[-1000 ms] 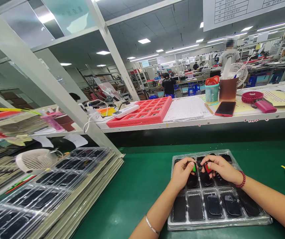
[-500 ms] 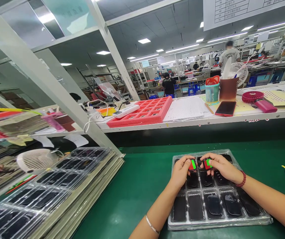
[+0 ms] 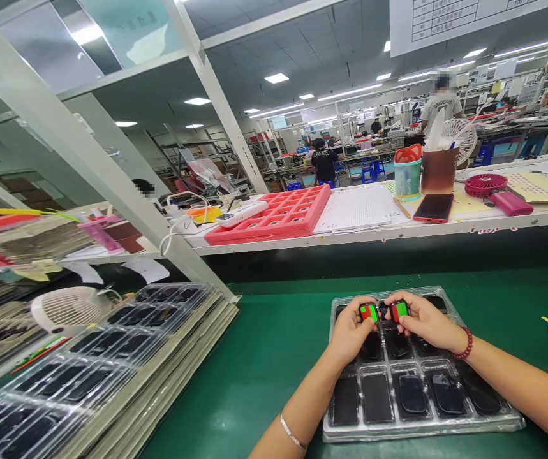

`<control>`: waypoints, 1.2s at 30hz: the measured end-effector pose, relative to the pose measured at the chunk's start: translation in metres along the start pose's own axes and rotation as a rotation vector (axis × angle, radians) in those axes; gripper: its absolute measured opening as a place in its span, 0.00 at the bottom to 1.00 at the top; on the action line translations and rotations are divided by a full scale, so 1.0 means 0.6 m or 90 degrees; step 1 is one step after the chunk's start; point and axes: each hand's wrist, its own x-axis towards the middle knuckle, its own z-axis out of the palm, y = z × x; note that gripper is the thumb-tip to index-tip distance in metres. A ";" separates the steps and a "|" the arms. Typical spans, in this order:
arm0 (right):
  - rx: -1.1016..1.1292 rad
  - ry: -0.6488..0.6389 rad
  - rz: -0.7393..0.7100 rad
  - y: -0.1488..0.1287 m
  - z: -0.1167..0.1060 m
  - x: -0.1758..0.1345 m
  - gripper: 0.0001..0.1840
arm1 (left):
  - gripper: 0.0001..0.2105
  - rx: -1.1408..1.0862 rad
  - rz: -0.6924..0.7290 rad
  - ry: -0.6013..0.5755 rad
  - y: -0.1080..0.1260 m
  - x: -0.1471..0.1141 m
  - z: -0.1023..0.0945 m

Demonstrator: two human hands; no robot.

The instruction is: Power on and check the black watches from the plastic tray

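Note:
My left hand grips a small smartwatch with no strap showing, its lit screen coloured red and green. A second smartwatch of the same kind is in my right hand, held by thumb and fingers at its sides. The two lit screens face me, side by side and a little apart. Below both hands lies a clear plastic tray whose compartments hold several dark, rounded watch units, such as the one at front. My hands cover part of its back rows.
Stacked trays of dark units stand at left on the green worktop. A white fan is behind them. The shelf ahead carries a red foam tray, papers, a phone and a pink handheld fan.
Both thumbs have shifted lower on the watches, uncovering more of each screen. The red and green patches on the screens show a different layout. The tray has stayed in place.

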 end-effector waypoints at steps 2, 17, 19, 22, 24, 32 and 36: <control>0.002 -0.004 -0.005 0.000 0.001 0.000 0.20 | 0.17 -0.009 0.013 -0.001 0.000 0.000 0.001; -0.046 -0.005 -0.032 -0.012 0.002 -0.003 0.09 | 0.13 0.030 0.022 0.005 0.008 -0.003 -0.001; -0.048 -0.002 -0.027 -0.012 0.001 -0.003 0.07 | 0.13 0.034 0.023 0.005 0.009 -0.003 -0.001; -0.047 -0.007 -0.010 -0.015 -0.001 -0.003 0.05 | 0.14 0.034 0.017 -0.001 0.010 -0.004 0.000; -0.050 -0.011 -0.004 -0.018 -0.001 -0.004 0.04 | 0.14 0.033 0.012 -0.002 0.011 -0.004 0.000; -0.056 -0.015 -0.028 -0.012 -0.005 -0.007 0.08 | 0.13 0.046 0.010 -0.002 0.011 -0.003 -0.001; -0.019 -0.003 -0.031 -0.004 -0.007 -0.004 0.08 | 0.15 0.062 0.019 -0.006 0.005 -0.002 -0.003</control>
